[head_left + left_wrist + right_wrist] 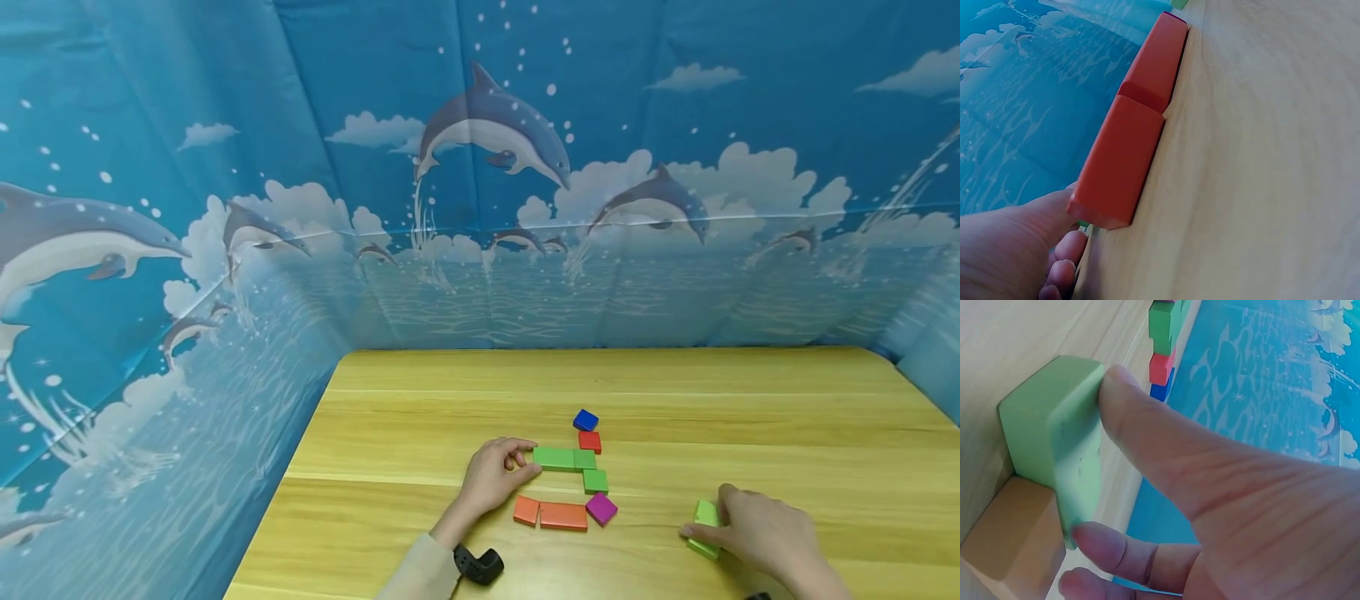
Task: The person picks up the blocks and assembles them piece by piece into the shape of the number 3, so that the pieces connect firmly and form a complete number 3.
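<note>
My left hand (492,475) has its thumb and index finger at the left end of a long green block (553,458), pinching it. This block abuts a green square block (585,460) on its right. Farther right, my right hand (768,533) pinches a light green block (706,512) between thumb and index finger; the thumb crosses over it in the head view. The right wrist view shows that block (1050,406) touching an orange-brown block (1013,534), which my hand hides in the head view. Beside my left hand in its wrist view stands an orange-red block (1119,162).
A blue block (586,419), a red block (590,441), another green square (596,481) and a purple block (602,508) form a rough column. Near the front lie a short orange block (527,510) and a long one (564,516). A dolphin-print curtain (480,292) borders the wooden table (360,433).
</note>
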Demonstrator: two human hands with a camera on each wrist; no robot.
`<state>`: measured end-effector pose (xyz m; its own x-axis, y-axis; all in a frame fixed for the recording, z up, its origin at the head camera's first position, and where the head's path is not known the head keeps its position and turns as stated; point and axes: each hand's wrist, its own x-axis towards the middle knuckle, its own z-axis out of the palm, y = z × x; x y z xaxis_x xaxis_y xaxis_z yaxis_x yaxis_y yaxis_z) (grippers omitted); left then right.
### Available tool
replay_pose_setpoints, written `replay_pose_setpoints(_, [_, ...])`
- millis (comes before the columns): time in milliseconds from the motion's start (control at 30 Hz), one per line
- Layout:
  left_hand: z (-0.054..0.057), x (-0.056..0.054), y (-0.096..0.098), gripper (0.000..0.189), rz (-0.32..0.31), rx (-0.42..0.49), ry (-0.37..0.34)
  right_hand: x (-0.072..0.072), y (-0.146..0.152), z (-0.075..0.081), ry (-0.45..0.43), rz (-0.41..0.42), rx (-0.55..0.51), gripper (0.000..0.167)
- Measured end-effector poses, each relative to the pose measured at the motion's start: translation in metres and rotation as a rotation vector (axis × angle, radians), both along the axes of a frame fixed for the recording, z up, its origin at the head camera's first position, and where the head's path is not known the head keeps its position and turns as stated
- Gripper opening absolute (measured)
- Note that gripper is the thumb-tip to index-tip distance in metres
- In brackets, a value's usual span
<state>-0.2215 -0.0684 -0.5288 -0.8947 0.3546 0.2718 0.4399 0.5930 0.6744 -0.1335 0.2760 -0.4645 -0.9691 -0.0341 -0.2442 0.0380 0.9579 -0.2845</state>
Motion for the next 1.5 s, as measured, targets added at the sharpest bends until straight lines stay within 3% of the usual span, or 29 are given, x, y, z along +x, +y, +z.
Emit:
replay_pose_setpoints(833, [0.003,0.001,0.001,0.034,0.007,0.004,-0.003,-0.006,0.004,0.000,0.047,-0.057,-0.020,0.066])
replay_pose_setpoints(1300, [0.004,0.002,0.000,0.034,0.003,0.009,-0.013,-0.003,0.010,0.001,0.011,-0.051,-0.017,0.064])
replay_pose_setpoints(1500, [0.003,0.002,0.001,0.034,0.001,0.015,-0.012,-0.004,-0.004,0.000,0.088,-0.017,-0.015,0.060])
